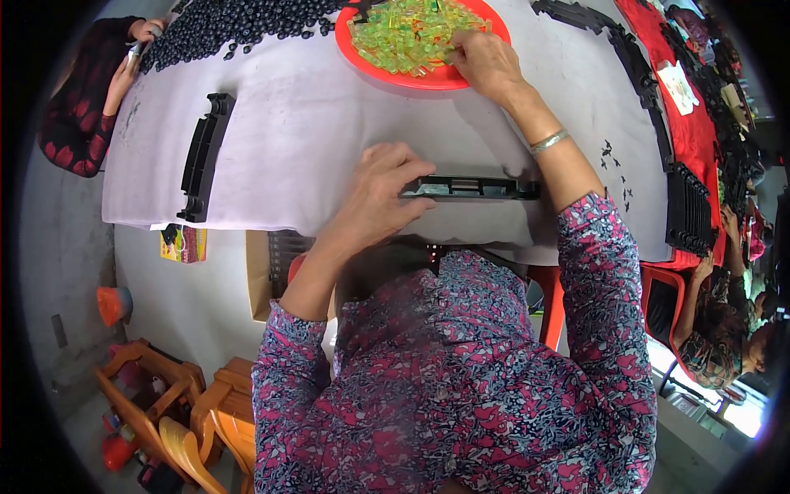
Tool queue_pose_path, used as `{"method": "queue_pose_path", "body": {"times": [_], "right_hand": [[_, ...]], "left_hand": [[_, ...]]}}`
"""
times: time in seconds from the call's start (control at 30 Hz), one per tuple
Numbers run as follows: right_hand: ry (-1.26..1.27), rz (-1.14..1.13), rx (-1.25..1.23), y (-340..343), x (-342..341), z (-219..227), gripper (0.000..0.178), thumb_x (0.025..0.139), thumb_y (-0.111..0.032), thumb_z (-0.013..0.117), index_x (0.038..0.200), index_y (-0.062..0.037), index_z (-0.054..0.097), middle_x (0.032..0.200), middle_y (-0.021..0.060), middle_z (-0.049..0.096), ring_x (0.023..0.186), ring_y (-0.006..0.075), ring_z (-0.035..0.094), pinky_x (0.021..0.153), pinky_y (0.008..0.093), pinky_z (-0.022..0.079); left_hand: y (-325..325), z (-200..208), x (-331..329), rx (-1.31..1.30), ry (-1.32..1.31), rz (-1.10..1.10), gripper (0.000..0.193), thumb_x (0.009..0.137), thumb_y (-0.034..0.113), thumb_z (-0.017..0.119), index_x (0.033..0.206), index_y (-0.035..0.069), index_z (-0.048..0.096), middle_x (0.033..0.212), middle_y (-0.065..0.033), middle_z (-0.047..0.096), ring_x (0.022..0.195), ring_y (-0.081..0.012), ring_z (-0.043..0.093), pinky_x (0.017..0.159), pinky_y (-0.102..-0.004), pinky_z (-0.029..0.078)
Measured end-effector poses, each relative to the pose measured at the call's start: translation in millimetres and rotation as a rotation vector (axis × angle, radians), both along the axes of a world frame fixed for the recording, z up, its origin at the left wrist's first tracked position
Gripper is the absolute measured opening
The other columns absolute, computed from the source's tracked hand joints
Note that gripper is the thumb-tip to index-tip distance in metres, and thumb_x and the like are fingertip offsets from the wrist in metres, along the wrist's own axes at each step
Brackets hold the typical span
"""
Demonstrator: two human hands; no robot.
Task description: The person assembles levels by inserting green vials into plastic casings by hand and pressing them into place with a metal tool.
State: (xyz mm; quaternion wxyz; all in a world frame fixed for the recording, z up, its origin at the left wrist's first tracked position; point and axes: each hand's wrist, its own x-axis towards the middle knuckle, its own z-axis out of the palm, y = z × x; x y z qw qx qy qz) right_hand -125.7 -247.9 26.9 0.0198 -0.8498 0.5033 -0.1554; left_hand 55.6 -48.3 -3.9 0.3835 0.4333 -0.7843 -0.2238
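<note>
My left hand (377,198) grips the left end of a long black plastic bar (481,188) between thumb and fingers. The bar lies crosswise near the table's front edge, with slots along its length. Farther off, my right hand (492,67) dips over the right side of a round red tray (387,76). Its fingertips are pinched together among small yellow-green translucent pieces (403,37); whether a piece is between them is hidden. A metal bracelet circles the right wrist.
A similar black bar (206,156) lies at the left. Many round black pieces (239,25) are heaped at the back left, beside another person's hands (136,53). Tiny black parts (617,169) are scattered at right, near stacked black bars (690,210) and red cloth (683,136).
</note>
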Motion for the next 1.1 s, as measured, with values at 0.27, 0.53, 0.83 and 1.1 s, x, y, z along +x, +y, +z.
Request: {"method": "queue_pose_path", "body": {"times": [0.27,0.53,0.83,1.1], "right_hand": [[0.020,-0.052,0.152,-12,1,-7,0.020,0.080,-0.022,0.074,0.089,-0.0051,0.069,0.079,0.0159,0.069,0.079,0.0331,0.068,0.072,0.0434,0.053],[-0.475,0.127,0.370,42,-40,23,0.022,0.091,-0.016,0.070,0.106,-0.0003,0.070,0.097,0.0042,0.071,0.087,0.0114,0.062,0.077,0.0282,0.050],[-0.484,0.274,0.579,149,-81,38,0.017,0.090,0.005,0.063,0.105,-0.0003,0.065,0.088,0.0029,0.060,0.078,0.0109,0.057,0.068,0.0251,0.047],[-0.399,0.299,0.420,165,-66,36,0.018,0.078,0.008,0.063,0.094,-0.0004,0.064,0.081,0.0136,0.058,0.069,0.0312,0.059,0.062,0.0381,0.048]], "left_hand": [[0,-3,1,0.019,0.010,-0.015,0.042,0.068,0.015,0.082,0.106,0.006,0.066,0.093,-0.0088,0.057,0.095,-0.0306,0.055,0.089,-0.0412,0.042],[-1,1,1,-0.012,-0.014,-0.013,0.040,0.069,0.017,0.082,0.104,0.005,0.067,0.091,-0.0092,0.057,0.093,-0.0310,0.055,0.087,-0.0405,0.043],[-4,22,1,0.080,-0.027,-0.042,0.038,0.072,0.014,0.081,0.105,0.002,0.066,0.093,-0.0094,0.058,0.089,-0.0287,0.058,0.080,-0.0381,0.047],[-6,35,-10,0.242,0.035,-0.079,0.041,0.076,0.008,0.073,0.116,0.001,0.062,0.101,-0.0121,0.061,0.092,-0.0267,0.062,0.082,-0.0369,0.050]]}}
